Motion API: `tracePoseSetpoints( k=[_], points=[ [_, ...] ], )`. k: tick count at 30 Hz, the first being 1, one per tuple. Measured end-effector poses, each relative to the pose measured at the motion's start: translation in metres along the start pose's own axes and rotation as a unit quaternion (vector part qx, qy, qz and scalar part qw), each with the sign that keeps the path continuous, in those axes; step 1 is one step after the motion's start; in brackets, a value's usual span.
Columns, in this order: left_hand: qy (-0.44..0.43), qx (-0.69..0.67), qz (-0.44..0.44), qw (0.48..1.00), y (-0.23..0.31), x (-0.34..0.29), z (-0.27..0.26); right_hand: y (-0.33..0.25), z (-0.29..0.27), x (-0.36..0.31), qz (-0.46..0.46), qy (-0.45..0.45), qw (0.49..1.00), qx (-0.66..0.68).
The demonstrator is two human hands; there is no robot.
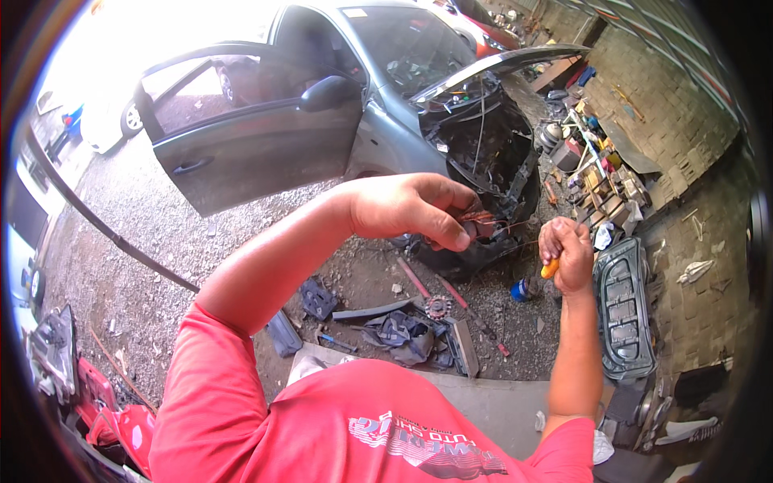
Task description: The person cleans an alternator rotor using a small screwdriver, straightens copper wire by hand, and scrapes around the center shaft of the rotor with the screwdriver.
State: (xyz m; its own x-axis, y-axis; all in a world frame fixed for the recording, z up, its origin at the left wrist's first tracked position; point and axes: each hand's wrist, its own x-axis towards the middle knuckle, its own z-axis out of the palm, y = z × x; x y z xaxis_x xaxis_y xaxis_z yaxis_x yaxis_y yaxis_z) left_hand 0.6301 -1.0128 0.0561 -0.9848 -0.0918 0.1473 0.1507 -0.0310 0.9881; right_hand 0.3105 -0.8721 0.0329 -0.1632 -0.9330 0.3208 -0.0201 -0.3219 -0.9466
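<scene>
My left hand [419, 211] reaches out in front of my chest, with thumb and fingers closed on a small dark reddish-brown part with thin copper-coloured wires [481, 224]. To its right, my right hand [568, 251] is closed in a fist around a tool with a yellow-orange handle [550, 269]. The tool's other end cannot be made out, so its kind stays unclear. A narrow gap separates the two hands. Behind them stands a grey-blue car [386, 137], its hood raised, its front end stripped and its near door [258, 145] swung open.
Car parts lie on the gravel, among them a toothed round metal part [438, 307], red bars [415, 278] and a blue can [520, 290]. A grey panel [623, 314] leans at the right near a block wall [684, 121]. Assorted scrap [600, 169] is piled along that wall.
</scene>
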Motion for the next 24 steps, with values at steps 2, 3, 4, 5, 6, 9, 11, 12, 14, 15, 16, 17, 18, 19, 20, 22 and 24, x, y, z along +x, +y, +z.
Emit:
tracePoseSetpoints(
  k=[2, 3, 4, 5, 6, 9, 11, 12, 14, 15, 16, 17, 18, 19, 20, 22, 24],
  points=[
    [-0.025, 0.035, -0.019, 0.999, -0.006, 0.000, 0.004, -0.011, 0.009, 0.002, 0.051, -0.067, 0.987, -0.136],
    [-0.037, 0.068, -0.038, 0.996, -0.009, 0.001, 0.005, -0.020, 0.013, 0.007, 0.103, -0.132, 0.954, -0.247],
    [-0.052, 0.116, -0.066, 0.990, -0.012, 0.000, 0.006, -0.026, 0.016, 0.009, 0.084, -0.022, 0.974, -0.211],
    [-0.051, 0.114, -0.055, 0.991, -0.016, -0.001, 0.006, -0.036, 0.018, 0.016, 0.036, -0.017, 0.989, -0.142],
    [-0.027, 0.158, -0.071, 0.984, -0.020, -0.002, 0.006, -0.040, 0.022, 0.017, 0.057, -0.045, 0.986, -0.150],
    [0.006, 0.274, -0.101, 0.957, -0.037, -0.005, 0.002, -0.045, 0.035, 0.015, 0.113, -0.068, 0.977, -0.165],
    [0.113, 0.377, -0.110, 0.913, -0.055, -0.004, 0.000, -0.039, 0.047, 0.004, 0.104, -0.049, 0.977, -0.179],
    [0.178, 0.322, -0.077, 0.926, -0.065, -0.005, 0.001, -0.035, 0.053, -0.002, 0.111, -0.058, 0.977, -0.171],
    [0.247, 0.102, 0.025, 0.963, -0.083, 0.000, 0.001, -0.018, 0.069, -0.019, 0.144, -0.073, 0.974, -0.157],
    [0.310, -0.125, 0.093, 0.938, -0.091, 0.002, 0.003, -0.007, 0.079, -0.034, 0.149, -0.098, 0.975, -0.129],
    [0.300, -0.227, 0.153, 0.914, -0.098, 0.003, 0.006, 0.011, 0.093, -0.048, 0.177, -0.101, 0.967, -0.155],
    [0.284, -0.227, 0.165, 0.917, -0.102, 0.003, 0.007, 0.030, 0.106, -0.060, 0.165, -0.142, 0.965, -0.148],
    [0.255, -0.308, 0.197, 0.895, -0.105, 0.002, 0.008, 0.049, 0.114, -0.071, 0.218, -0.151, 0.957, -0.118],
    [0.205, -0.387, 0.239, 0.867, -0.106, -0.001, 0.008, 0.068, 0.118, -0.080, 0.252, -0.188, 0.947, -0.070],
    [0.203, -0.401, 0.233, 0.862, -0.107, -0.007, 0.010, 0.084, 0.114, -0.084, 0.253, -0.179, 0.948, -0.078],
    [0.115, -0.400, 0.211, 0.884, -0.105, -0.022, 0.009, 0.106, 0.098, -0.083, 0.349, -0.065, 0.929, -0.100],
    [-0.019, -0.341, 0.101, 0.934, -0.105, -0.035, 0.010, 0.108, 0.075, -0.067, 0.285, -0.007, 0.952, -0.114]
  ],
)
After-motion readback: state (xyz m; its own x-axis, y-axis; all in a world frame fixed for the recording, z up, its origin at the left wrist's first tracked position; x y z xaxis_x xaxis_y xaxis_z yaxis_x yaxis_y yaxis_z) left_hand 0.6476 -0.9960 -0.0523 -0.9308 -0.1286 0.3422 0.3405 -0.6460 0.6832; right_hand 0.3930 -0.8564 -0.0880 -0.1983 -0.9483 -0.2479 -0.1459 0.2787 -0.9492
